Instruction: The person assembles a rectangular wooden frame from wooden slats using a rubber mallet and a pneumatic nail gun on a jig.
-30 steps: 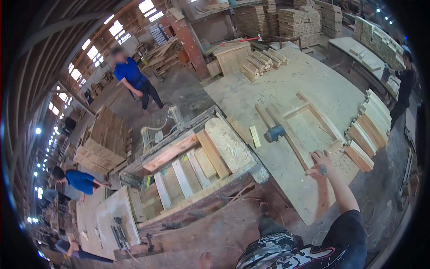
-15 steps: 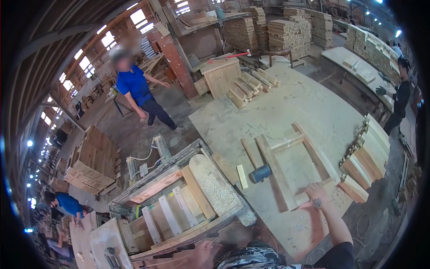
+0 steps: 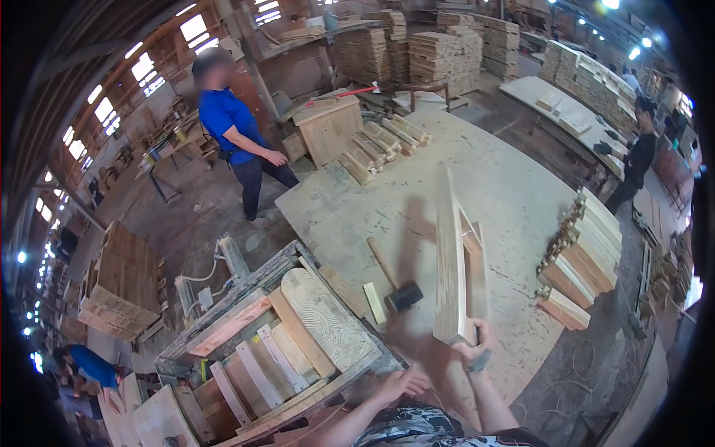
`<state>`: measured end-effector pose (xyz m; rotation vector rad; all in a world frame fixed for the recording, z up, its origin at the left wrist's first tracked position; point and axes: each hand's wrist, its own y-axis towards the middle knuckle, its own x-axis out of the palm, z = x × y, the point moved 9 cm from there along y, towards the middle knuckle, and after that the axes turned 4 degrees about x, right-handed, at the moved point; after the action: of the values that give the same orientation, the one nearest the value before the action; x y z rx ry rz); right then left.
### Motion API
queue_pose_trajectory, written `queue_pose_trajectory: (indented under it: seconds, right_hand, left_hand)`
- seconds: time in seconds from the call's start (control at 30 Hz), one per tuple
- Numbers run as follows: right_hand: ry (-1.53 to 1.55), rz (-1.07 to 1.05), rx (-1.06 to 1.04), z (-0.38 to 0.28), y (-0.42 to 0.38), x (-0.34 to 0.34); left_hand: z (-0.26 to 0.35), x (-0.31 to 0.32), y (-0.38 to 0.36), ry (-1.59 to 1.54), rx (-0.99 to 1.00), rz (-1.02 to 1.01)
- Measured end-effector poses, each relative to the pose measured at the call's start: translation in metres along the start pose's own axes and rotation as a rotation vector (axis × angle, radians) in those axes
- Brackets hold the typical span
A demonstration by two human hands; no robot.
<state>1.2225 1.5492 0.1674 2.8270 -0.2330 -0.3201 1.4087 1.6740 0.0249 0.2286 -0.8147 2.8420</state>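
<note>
While your right hand (image 3: 474,348) grips wooden frame (image 3: 456,261) tilted up off surface (image 3: 506,186), left hand (image 3: 401,384) hangs spread, w/ mallet (image 3: 395,283) nearby.

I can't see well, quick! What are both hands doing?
Left hand: open, holding nothing, near the table edge.
Right hand: closed on the wooden frame, tipped up on edge.

Setting: woodworking shop, large shed-type hall. Sawdust-strewn plywood worktable (image 3: 506,186) at centre. Stacked sawn boards (image 3: 447,48) along the far wall; shorter stacks (image 3: 585,253) on the table's right edge. Near left, a bin of offcuts (image 3: 283,335). Mallet (image 3: 395,287) lies on the table. Pallets (image 3: 119,283) at left. Other workers stand at benches; high windows (image 3: 145,67) far left.
</note>
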Motion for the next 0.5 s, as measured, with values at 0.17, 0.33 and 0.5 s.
queue_pose_trajectory:
  seconds: [0.17, 0.33, 0.5]
  right_hand:
    - [0.176, 0.065, 0.180, 0.013, -0.036, 0.009]
    - [0.214, -0.342, 0.502, 0.091, -0.068, 0.003]
    - [0.164, -0.660, 0.330, -0.005, -0.041, -0.041]
  left_hand:
    - [0.018, 0.073, 0.017, -0.371, -0.212, -0.295]
    - [0.025, 0.062, 0.026, -0.463, -0.329, -0.058]
    - [0.015, 0.079, 0.037, -0.508, -0.328, -0.149]
